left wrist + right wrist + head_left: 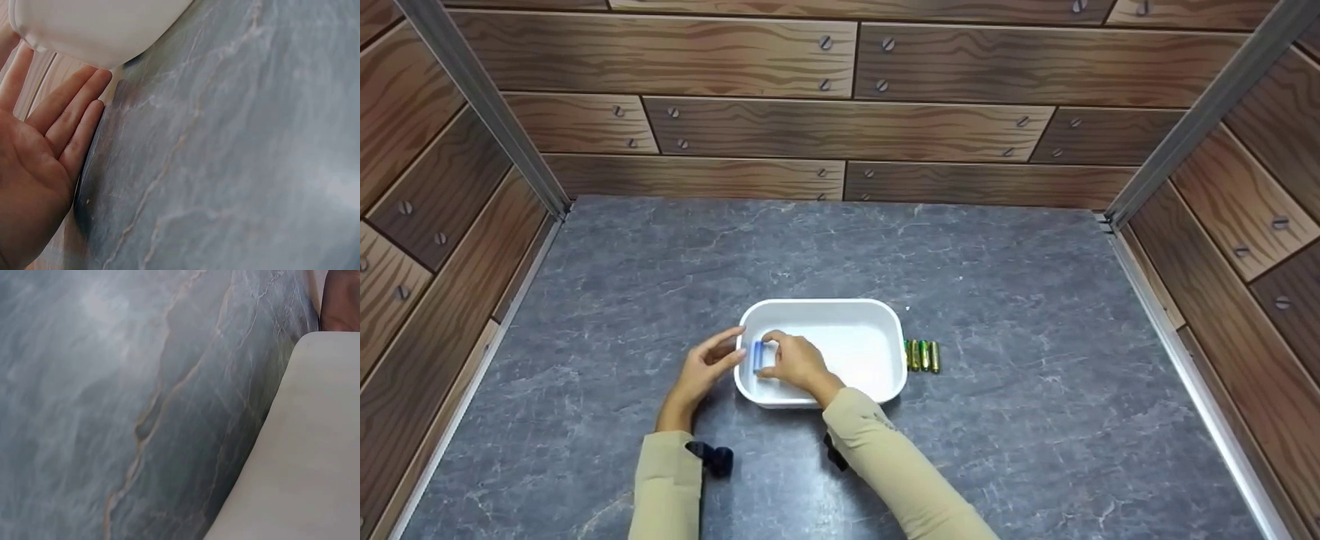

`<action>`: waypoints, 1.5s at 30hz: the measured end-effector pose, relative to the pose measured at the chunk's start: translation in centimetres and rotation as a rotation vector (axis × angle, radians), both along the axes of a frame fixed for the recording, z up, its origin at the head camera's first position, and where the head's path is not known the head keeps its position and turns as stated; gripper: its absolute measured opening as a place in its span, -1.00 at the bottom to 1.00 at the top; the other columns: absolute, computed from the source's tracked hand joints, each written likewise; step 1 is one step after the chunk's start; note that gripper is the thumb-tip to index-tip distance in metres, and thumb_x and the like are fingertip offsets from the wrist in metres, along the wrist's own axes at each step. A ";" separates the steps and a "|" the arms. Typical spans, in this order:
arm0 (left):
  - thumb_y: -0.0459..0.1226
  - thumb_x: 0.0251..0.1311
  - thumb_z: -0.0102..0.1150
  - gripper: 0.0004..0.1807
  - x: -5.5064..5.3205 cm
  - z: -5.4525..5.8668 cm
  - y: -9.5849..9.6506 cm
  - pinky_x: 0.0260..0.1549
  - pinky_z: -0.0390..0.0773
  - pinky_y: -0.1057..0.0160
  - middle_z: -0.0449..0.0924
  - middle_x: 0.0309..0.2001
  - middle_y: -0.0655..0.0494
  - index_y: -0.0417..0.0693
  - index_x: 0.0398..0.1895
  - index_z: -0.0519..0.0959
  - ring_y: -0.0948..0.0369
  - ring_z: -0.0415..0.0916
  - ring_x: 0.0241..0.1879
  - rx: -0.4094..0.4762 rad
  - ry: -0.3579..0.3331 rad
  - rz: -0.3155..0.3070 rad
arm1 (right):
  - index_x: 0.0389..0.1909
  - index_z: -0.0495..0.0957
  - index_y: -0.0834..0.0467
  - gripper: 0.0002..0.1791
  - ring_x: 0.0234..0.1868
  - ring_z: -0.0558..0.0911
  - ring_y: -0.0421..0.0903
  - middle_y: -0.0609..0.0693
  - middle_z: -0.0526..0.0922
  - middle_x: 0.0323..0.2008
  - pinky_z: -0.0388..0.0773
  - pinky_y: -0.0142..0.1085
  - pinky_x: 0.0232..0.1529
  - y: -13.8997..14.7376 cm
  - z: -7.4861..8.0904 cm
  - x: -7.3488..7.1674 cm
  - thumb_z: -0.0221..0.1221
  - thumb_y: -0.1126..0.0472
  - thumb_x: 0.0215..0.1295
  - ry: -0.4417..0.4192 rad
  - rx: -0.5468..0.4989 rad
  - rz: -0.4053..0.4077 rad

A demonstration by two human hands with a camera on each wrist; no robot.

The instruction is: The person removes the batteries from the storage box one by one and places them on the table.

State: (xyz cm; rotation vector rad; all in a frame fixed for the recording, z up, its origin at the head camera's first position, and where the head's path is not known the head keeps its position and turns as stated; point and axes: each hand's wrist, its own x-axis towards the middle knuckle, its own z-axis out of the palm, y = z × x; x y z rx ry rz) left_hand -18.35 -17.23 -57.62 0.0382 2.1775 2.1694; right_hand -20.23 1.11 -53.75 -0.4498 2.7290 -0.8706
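Observation:
A white plastic tub [851,306] with rounded corners stands on the grey marbled tabletop. My right hand [801,364] reaches inside it, thumb and index finger bent around the two ends of a slim blue battery [758,358] lying along the left wall. My left hand [700,375] is at the tub's left rim, thumb and fingertips against it. The left wrist view shows that hand [42,149] palm up front, its fingers straight beside the tub's outer wall [95,28]. In the right wrist view, the tub's outer side [304,439] hides the right hand's fingers.
Several green and gold batteries [925,355] lie side by side against the tub's right side. Wood-patterned panels [840,127] enclose the tabletop at the back and both sides, with metal posts [1204,105] in the corners. A black wrist strap piece [718,460] hangs beside the left sleeve.

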 end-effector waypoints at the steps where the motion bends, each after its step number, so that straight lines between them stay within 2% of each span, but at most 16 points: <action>1: -0.47 0.18 0.20 -0.53 0.0 0.0 0.0 -0.14 0.59 0.43 0.56 0.09 -0.41 -0.32 0.20 0.48 0.38 0.62 -0.12 -0.002 0.002 0.002 | 0.10 0.53 0.10 -0.39 -0.47 0.41 -0.21 0.03 0.65 -0.41 0.30 -0.40 -0.43 -0.1 0.0 0.0 0.46 0.08 -0.03 -0.001 0.003 -0.004; 4: -0.46 0.19 0.20 -0.52 0.0 0.0 0.1 -0.12 0.59 0.43 0.54 0.11 -0.40 -0.33 0.21 0.47 0.39 0.61 -0.13 -0.006 0.000 -0.009 | 0.14 0.50 0.08 -0.35 -0.38 0.57 -0.11 0.05 0.70 -0.35 0.46 -0.31 -0.33 -0.2 -0.1 0.1 0.46 0.08 -0.03 -0.005 0.034 -0.015; 6: -0.45 0.20 0.20 -0.51 0.0 0.0 0.1 -0.11 0.58 0.44 0.53 0.13 -0.40 -0.32 0.23 0.45 0.42 0.61 -0.12 -0.009 -0.010 -0.022 | 0.18 0.49 0.05 -0.32 -0.23 0.66 -0.02 0.09 0.73 -0.24 0.55 -0.23 -0.21 -0.3 -0.2 0.1 0.46 0.07 -0.03 -0.008 0.058 -0.020; 9: -0.46 0.21 0.18 -0.51 0.0 -0.1 0.0 -0.10 0.57 0.45 0.52 0.15 -0.41 -0.31 0.25 0.44 0.45 0.60 -0.12 -0.008 -0.026 -0.034 | 0.22 0.47 0.03 -0.29 -0.04 0.68 0.07 0.12 0.73 -0.05 0.59 -0.14 -0.03 -0.5 -0.4 0.1 0.45 0.04 -0.02 -0.010 0.087 -0.017; 13: -0.45 0.22 0.18 -0.50 -0.1 -0.1 -0.2 -0.09 0.56 0.46 0.52 0.15 -0.40 -0.30 0.25 0.43 0.48 0.60 -0.13 -0.019 -0.028 -0.034 | 0.22 0.48 0.01 -0.29 0.06 0.66 0.09 0.09 0.69 0.06 0.57 -0.11 0.05 -0.8 -0.4 0.0 0.45 0.04 -0.02 -0.001 0.098 -0.007; 26: -0.48 0.20 0.18 -0.50 0.0 0.0 -0.3 -0.10 0.57 0.45 0.52 0.14 -0.41 -0.34 0.24 0.43 0.45 0.61 -0.13 0.001 -0.013 -0.031 | 0.14 0.49 0.01 -0.39 -0.02 0.68 0.06 0.08 0.71 -0.05 0.60 -0.10 -0.03 -0.4 0.3 0.0 0.42 0.01 0.02 0.017 0.174 0.068; 29: -0.48 0.20 0.18 -0.50 -0.1 0.0 -0.3 -0.10 0.57 0.44 0.51 0.15 -0.42 -0.36 0.24 0.43 0.45 0.61 -0.12 0.004 -0.009 -0.034 | 0.16 0.48 0.01 -0.37 -0.07 0.68 0.04 0.08 0.71 -0.09 0.60 -0.11 -0.08 0.0 0.7 -0.1 0.42 0.00 0.02 0.012 0.154 0.086; 31: -0.48 0.20 0.18 -0.50 -0.1 0.0 -0.3 -0.10 0.58 0.44 0.51 0.15 -0.43 -0.36 0.24 0.43 0.44 0.61 -0.13 0.004 -0.009 -0.036 | 0.16 0.48 0.01 -0.35 -0.17 0.66 -0.01 0.07 0.72 -0.15 0.58 -0.17 -0.17 0.3 1.0 -0.2 0.43 0.01 0.02 0.008 0.131 0.092; 34: -0.49 0.20 0.17 -0.51 -0.1 -0.1 -0.3 -0.12 0.59 0.43 0.52 0.13 -0.43 -0.35 0.24 0.43 0.44 0.62 -0.14 0.004 -0.015 -0.030 | 0.15 0.48 0.03 -0.37 -0.36 0.56 -0.12 0.06 0.70 -0.28 0.46 -0.29 -0.34 1.0 1.4 -0.2 0.43 0.03 0.02 0.011 0.094 0.099; 37: -0.47 0.21 0.17 -0.51 0.0 0.0 -0.3 -0.12 0.59 0.43 0.53 0.13 -0.40 -0.31 0.24 0.44 0.45 0.62 -0.13 -0.001 -0.024 -0.026 | 0.13 0.49 0.05 -0.39 -0.46 0.44 -0.21 0.05 0.68 -0.35 0.32 -0.39 -0.44 1.6 1.7 -0.2 0.43 0.04 0.01 0.028 0.056 0.100; 45: -0.48 0.20 0.18 -0.51 -0.1 0.1 -0.2 -0.13 0.59 0.44 0.55 0.12 -0.38 -0.30 0.24 0.46 0.46 0.61 -0.13 0.002 -0.034 -0.022 | 0.10 0.51 0.09 -0.39 -0.55 0.33 -0.28 0.01 0.60 -0.48 0.21 -0.47 -0.51 3.6 2.3 0.2 0.44 0.05 0.00 0.045 -0.015 0.112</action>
